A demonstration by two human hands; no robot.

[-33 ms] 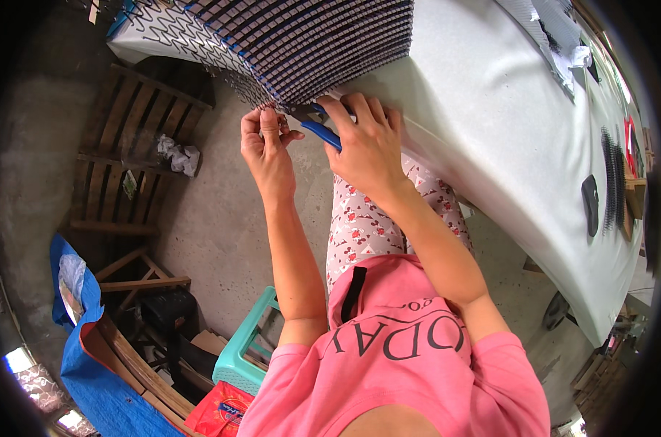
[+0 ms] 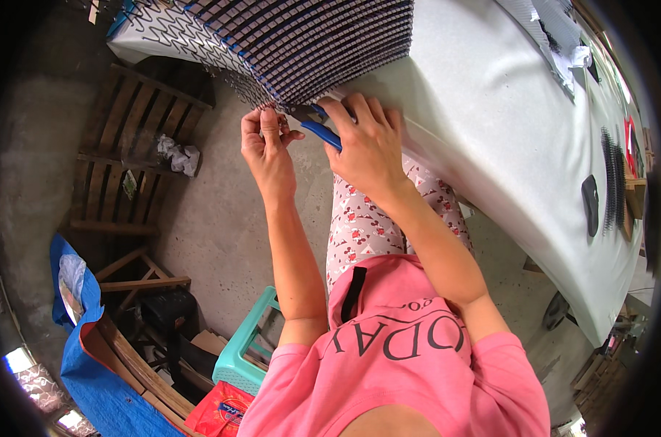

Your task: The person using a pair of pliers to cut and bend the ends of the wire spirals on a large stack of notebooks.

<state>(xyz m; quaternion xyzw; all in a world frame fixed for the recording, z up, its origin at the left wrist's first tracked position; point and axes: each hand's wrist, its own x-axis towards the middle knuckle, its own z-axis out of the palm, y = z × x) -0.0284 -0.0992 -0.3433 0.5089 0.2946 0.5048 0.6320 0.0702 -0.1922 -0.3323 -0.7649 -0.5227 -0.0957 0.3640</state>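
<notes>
A large woven mesh panel, dark with pinkish-grey cells and blue strands, lies over the table's far edge. Loose curled wire ends fringe its left side. At its near corner my left hand is closed in a pinch, thumb up, apparently on a wire end too small to make out clearly. Just right of it, my right hand grips blue-handled pliers. Their jaws point left toward the mesh corner, partly hidden by the panel's edge and my fingers.
The table has a white cover; a black strip and a bristly dark piece lie on its right. Wooden pallets lean at left. Nearer stand a teal stool and a blue tarp, with a red packet.
</notes>
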